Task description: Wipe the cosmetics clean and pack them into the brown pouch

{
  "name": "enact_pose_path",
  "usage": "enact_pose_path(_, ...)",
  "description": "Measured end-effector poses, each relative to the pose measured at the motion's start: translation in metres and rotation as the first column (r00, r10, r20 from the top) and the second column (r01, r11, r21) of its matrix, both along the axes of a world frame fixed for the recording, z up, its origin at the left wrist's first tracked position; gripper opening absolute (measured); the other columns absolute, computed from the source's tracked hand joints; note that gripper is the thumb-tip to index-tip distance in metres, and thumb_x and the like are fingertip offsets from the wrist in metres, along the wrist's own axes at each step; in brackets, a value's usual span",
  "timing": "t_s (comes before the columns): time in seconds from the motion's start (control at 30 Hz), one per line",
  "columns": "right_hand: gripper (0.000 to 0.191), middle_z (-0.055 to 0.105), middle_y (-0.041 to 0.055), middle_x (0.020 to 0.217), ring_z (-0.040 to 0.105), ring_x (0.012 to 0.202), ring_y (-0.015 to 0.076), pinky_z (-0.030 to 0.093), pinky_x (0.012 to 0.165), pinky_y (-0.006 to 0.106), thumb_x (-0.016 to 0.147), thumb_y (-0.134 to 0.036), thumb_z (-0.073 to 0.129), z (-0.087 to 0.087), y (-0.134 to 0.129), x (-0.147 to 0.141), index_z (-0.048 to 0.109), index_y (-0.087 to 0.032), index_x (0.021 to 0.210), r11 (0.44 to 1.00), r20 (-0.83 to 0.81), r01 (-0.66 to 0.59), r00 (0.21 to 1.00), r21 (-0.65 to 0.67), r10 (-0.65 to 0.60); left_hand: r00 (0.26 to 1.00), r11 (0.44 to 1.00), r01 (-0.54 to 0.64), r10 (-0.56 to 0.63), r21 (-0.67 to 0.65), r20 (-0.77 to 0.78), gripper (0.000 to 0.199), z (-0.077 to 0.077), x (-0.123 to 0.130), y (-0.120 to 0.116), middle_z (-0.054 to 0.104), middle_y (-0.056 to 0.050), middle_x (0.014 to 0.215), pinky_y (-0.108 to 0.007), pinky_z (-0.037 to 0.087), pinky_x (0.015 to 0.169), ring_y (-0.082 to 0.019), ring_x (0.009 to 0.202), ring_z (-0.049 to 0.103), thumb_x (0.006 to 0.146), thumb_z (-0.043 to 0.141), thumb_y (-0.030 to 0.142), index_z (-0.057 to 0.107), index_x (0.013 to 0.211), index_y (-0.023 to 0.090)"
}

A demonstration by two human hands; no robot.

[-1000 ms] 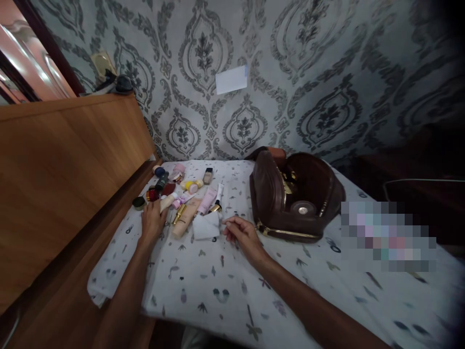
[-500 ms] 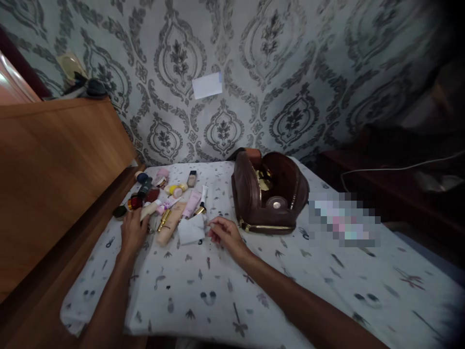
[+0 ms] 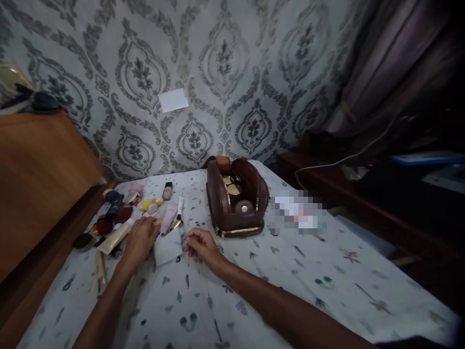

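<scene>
My left hand (image 3: 140,237) lies palm down over the cosmetics, its fingers bent over a beige tube; most of that tube is hidden under the hand. My right hand (image 3: 201,247) is closed in a pinch at the right corner of a folded white tissue (image 3: 169,248). Just behind the tissue lie a pink tube (image 3: 168,217) and a slim white tube (image 3: 180,206). Left of my left hand are a cream tube (image 3: 115,237), a beige bottle (image 3: 100,266) and a dark round jar (image 3: 84,242).
A brown bag (image 3: 238,203) stands unzipped to the right, gold items inside. Several more cosmetics lie at the back left, with a foundation bottle (image 3: 167,191) behind them. A blurred-out item (image 3: 300,212) lies right of the bag. A wooden cabinet (image 3: 47,179) borders the left side.
The view has turned to the right. My left hand has moved from the cream tube rightward onto the beige tube. My right hand stays at the tissue's corner.
</scene>
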State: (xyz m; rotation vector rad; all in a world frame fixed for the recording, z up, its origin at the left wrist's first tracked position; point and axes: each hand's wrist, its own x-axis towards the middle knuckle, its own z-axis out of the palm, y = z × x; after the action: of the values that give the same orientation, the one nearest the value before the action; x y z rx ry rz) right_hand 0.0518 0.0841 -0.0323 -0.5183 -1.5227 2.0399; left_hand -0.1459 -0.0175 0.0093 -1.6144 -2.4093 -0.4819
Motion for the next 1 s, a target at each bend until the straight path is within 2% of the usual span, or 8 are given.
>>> enact_pose_path(0.13,0.027,0.063,-0.0033,0.057,0.051,0.044,0.0078,0.033,0.043,0.019,0.073,-0.045,0.067,0.001,0.000,0.001,0.061,-0.019,0.077,1.000,-0.006,-0.001,1.000,-0.001,0.001,0.991,0.988,-0.044,0.025,-0.150,-0.129,0.031,-0.005,0.018,0.024,0.069,-0.015,0.103,-0.042,0.048,0.086,-0.033,0.100,0.062,0.094,0.047,0.037,0.064,0.105,0.014)
enact_pose_path(0.23,0.026,0.062,-0.0032,0.057,0.051,0.044,0.0077,0.033,0.042,0.019,0.073,-0.044,0.067,0.002,0.000,0.001,0.061,-0.019,0.076,1.000,-0.011,-0.003,1.000,-0.009,0.003,0.977,0.982,-0.091,0.057,-0.163,-0.205,0.030,-0.007,0.024,0.029,0.069,-0.015,0.104,-0.041,0.049,0.084,-0.033,0.100,0.062,0.093,0.050,0.036,0.062,0.109,0.014)
enact_pose_path(0.3,0.026,0.062,-0.0031,0.057,0.051,0.045,0.0078,0.033,0.042,0.019,0.072,-0.045,0.067,0.003,0.001,0.001,0.060,-0.019,0.075,1.000,-0.016,-0.002,1.000,-0.011,0.002,0.980,0.986,-0.081,0.052,-0.147,-0.193,0.031,-0.007,0.023,0.029,0.069,-0.015,0.104,-0.040,0.049,0.084,-0.033,0.101,0.063,0.093,0.050,0.038,0.062,0.111,0.015)
enact_pose_path(0.43,0.026,0.062,-0.0027,0.057,0.051,0.046,0.0084,0.034,0.043,0.019,0.072,-0.044,0.067,0.004,0.002,0.003,0.061,-0.019,0.074,1.000,-0.015,0.002,1.000,-0.014,-0.002,0.995,0.993,-0.081,0.075,-0.085,-0.063,0.037,-0.001,0.008,0.022,0.069,-0.014,0.108,-0.039,0.049,0.087,-0.030,0.102,0.064,0.095,0.043,0.040,0.062,0.114,0.015)
enact_pose_path(0.57,0.026,0.062,-0.0019,0.059,0.051,0.048,0.0092,0.035,0.045,0.020,0.071,-0.044,0.066,0.002,0.003,0.003,0.062,-0.019,0.076,1.000,-0.002,0.002,1.000,-0.015,-0.002,0.971,0.971,-0.232,0.228,-0.060,-0.067,0.041,0.010,-0.024,0.002,0.067,-0.016,0.110,-0.042,0.048,0.087,-0.033,0.103,0.062,0.094,0.036,0.035,0.062,0.117,0.013)
enact_pose_path(0.73,0.025,0.063,-0.0016,0.060,0.051,0.049,0.0100,0.033,0.045,0.021,0.073,-0.043,0.067,0.000,0.004,0.001,0.062,-0.019,0.077,1.000,0.006,-0.010,1.000,-0.013,0.010,0.914,0.907,-0.406,0.399,-0.109,-0.082,0.039,0.014,-0.062,-0.043,0.067,-0.018,0.109,-0.042,0.048,0.083,-0.034,0.102,0.063,0.094,0.038,0.036,0.063,0.115,0.013)
enact_pose_path(0.87,0.024,0.064,-0.0011,0.061,0.052,0.050,0.0100,0.035,0.048,0.021,0.074,-0.042,0.067,0.002,0.004,0.001,0.064,-0.019,0.078,1.000,0.011,-0.021,1.000,-0.001,0.021,0.900,0.892,-0.435,0.432,-0.124,-0.051,0.039,0.004,-0.066,-0.068,0.069,-0.017,0.107,-0.040,0.048,0.078,-0.034,0.099,0.063,0.093,0.046,0.041,0.062,0.115,0.015)
enact_pose_path(1.0,0.027,0.064,-0.0008,0.059,0.052,0.049,0.0109,0.034,0.047,0.022,0.071,-0.045,0.070,0.004,0.004,0.002,0.066,-0.019,0.078,1.000,0.026,-0.014,1.000,0.000,0.014,0.905,0.902,-0.426,0.425,-0.068,-0.028,0.036,-0.005,-0.061,-0.073,0.068,-0.015,0.114,-0.040,0.047,0.084,-0.032,0.104,0.060,0.090,0.053,0.034,0.059,0.120,0.017)
